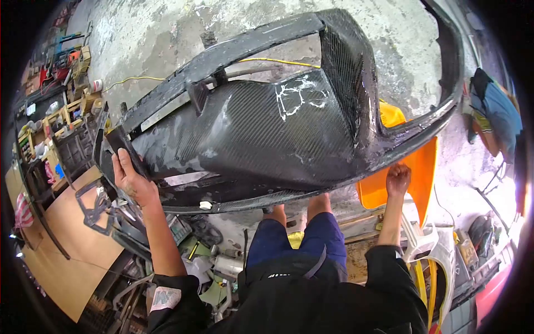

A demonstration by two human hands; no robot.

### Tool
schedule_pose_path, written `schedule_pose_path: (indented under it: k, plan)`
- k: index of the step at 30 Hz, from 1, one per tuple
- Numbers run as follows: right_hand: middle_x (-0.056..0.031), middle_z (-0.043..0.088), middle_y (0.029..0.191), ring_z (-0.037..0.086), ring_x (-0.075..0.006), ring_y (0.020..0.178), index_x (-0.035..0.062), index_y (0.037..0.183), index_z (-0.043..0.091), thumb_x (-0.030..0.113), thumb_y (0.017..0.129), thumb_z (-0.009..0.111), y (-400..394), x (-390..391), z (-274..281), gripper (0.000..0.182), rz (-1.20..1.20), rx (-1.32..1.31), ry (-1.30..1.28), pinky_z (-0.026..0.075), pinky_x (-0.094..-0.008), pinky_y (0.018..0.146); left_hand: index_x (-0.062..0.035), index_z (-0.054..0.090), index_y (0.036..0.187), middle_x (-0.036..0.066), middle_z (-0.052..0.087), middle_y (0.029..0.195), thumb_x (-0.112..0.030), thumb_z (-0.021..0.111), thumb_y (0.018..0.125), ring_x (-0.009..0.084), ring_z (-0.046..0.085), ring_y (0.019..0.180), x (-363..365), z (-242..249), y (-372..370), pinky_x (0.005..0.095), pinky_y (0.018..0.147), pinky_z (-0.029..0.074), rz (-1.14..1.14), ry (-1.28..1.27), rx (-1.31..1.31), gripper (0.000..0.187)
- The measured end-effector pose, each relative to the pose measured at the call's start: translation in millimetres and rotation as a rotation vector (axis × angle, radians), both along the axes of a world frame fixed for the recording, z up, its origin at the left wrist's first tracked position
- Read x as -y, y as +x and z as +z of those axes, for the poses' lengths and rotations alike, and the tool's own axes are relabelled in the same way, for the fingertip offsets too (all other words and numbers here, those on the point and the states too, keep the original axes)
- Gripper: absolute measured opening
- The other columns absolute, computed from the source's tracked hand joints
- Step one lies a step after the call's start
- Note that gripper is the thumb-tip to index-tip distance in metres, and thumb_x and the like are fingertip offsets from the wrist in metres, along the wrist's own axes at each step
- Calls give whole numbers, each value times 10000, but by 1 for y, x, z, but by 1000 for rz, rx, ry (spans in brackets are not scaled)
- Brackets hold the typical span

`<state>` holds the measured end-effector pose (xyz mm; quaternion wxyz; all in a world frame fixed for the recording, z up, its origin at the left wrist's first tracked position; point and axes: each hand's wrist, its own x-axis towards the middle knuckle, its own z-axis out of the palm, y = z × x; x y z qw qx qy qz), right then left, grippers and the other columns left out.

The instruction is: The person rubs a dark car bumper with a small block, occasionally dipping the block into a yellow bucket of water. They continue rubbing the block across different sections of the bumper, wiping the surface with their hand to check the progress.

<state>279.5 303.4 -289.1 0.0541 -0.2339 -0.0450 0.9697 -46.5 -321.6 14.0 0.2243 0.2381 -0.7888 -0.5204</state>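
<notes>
A large black bumper-like part (261,131) with a carbon-weave surface spans the middle of the view, its surface wet-looking, with whitish streaks. At its left end, my left hand (135,181) grips a dark flat block (127,150), fingers lying along its face; the thumb is mostly hidden. My right hand (398,179) is curled into a fist just below the part's lower right rim, in front of an orange panel (425,175). Nothing shows in that fist. A small white piece (206,205) sits on the lower edge of the black part.
A yellow cord (130,79) runs over the stained concrete floor (150,28). Tools and boxes crowd the left side, near a brown board (69,245). Pale and yellow panels (421,242) stand at the lower right. Another person's blue clothing (497,108) shows at the far right.
</notes>
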Motion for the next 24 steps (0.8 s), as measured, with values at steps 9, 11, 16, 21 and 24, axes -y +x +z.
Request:
schedule_pose_path:
  k: [9, 11, 16, 21, 24]
  plan:
    - [-194, 650, 1447, 556, -367, 1418, -61, 1374, 643, 371, 1108, 451, -196, 227, 319, 543, 630, -147, 1651, 355, -500, 1236, 28, 648, 1014, 17, 566, 890, -242, 605, 1098, 149, 499, 849, 8, 5, 3, 290, 796, 433, -211, -254, -39, 286]
    - [-200, 433, 1645, 321, -379, 1572, -41, 1539, 476, 516, 1087, 481, -225, 277, 309, 718, 859, -183, 2299, 168, -518, 1301, 48, 642, 1035, 67, 558, 915, -230, 609, 1085, 199, 525, 850, 7, 9, 2, 306, 802, 443, -250, -332, -44, 285]
    - [-291, 395, 1634, 309, -396, 1570, -113, 1559, 381, 681, 1066, 354, -321, 325, 277, 935, 917, -28, 2239, 165, -557, 1294, 48, 680, 1143, 93, 587, 985, -214, 639, 1070, 221, 576, 890, 9, 17, 2, 319, 811, 472, -306, -358, -65, 275]
    - [-293, 340, 1663, 258, -396, 1591, -116, 1583, 332, 670, 1061, 396, -283, 324, 285, 946, 947, 78, 2360, 136, -546, 1302, 36, 701, 1197, 131, 612, 1020, -224, 651, 1058, 268, 618, 939, 12, 19, 2, 342, 849, 498, -322, -251, -76, 299]
    - [-296, 322, 1673, 241, -422, 1593, -116, 1587, 323, 668, 1043, 458, -265, 342, 298, 964, 886, 48, 2391, 135, -534, 1304, 29, 711, 1199, 137, 621, 1029, -215, 655, 1047, 279, 626, 929, 14, 23, 1, 361, 848, 506, -351, -236, -72, 293]
